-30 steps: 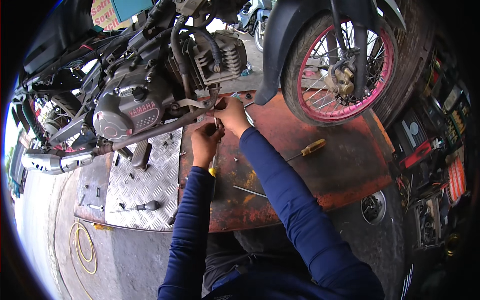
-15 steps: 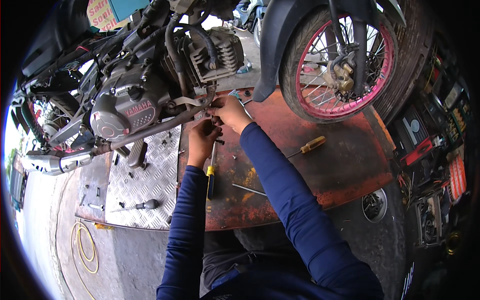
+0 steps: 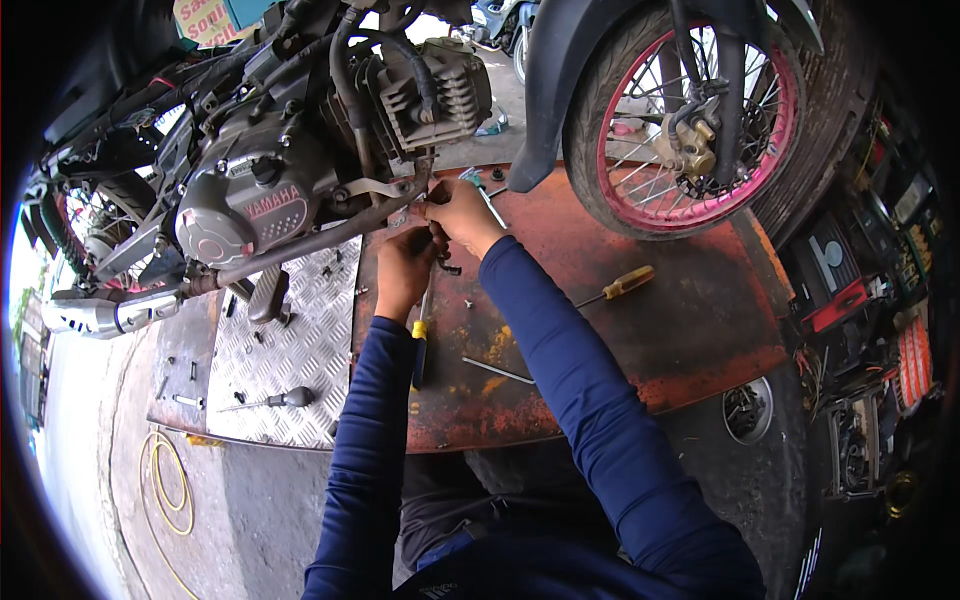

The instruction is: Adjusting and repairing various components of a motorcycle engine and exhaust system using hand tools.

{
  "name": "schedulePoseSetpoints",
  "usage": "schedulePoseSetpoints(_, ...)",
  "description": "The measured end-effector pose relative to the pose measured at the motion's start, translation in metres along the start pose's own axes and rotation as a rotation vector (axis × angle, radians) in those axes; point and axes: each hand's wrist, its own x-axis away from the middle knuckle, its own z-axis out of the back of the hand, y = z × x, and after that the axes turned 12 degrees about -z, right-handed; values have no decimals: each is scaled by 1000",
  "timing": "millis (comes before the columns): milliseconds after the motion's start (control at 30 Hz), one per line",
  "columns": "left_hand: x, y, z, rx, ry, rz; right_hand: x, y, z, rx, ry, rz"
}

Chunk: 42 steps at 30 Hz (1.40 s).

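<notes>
My left hand (image 3: 405, 265) is closed just below the motorcycle's exhaust pipe (image 3: 250, 270), with a short dark piece (image 3: 449, 268) poking out beside its fingers. Just above and to the right, my right hand (image 3: 462, 215) has its fingers pinched at a small bracket (image 3: 412, 215) under the engine (image 3: 255, 200); what either hand holds is too hidden to name. A yellow-handled screwdriver (image 3: 418, 355) lies below my left hand. Another screwdriver (image 3: 625, 282) rests right of my right arm, near a thin metal rod (image 3: 497, 369).
The rusty orange platform (image 3: 700, 340) carries a checkered metal plate (image 3: 270, 360) with small bolts and a black-handled screwdriver (image 3: 285, 398). The front wheel (image 3: 590, 120) stands at upper right. A metal bowl (image 3: 747, 410), tool trays (image 3: 840, 300) and a yellow hose (image 3: 180, 500) are around it.
Both hands have edged slightly upward in the picture, staying at the bracket. More of the yellow screwdriver handle shows below my left hand, and the dark piece by its fingers has become more visible.
</notes>
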Motion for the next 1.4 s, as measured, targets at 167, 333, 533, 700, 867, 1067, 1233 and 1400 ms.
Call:
schedulePoseSetpoints(167, 2, 8, -1, 190, 48, 101, -3, 2, -1, -77, -16, -24)
schedulePoseSetpoints(333, -1, 10, 0, 133, 6, 43, -5, 6, -4, -99, 22, 47)
schedulePoseSetpoints(533, 3, 8, -3, 93, 16, 190, -3, 3, -2, -54, -87, 33)
schedulePoseSetpoints(700, 6, 8, -3, 162, 6, 147, -3, 6, 0, -222, -154, -44)
schedulePoseSetpoints(867, 14, 7, -2, 130, -28, 73, 8, 17, 3, 122, 110, 105)
schedulePoseSetpoints(1067, 35, 22, -22, 337, 117, 184, 38, 7, 9, 94, 58, 209)
schedulePoseSetpoints(1233, 36, 40, -30, 362, 234, 160, 42, -17, 9, 63, -62, 118)
schedulePoseSetpoints(1400, 41, 47, -35, 262, 287, 192, 48, -17, 13, -87, -187, -20)
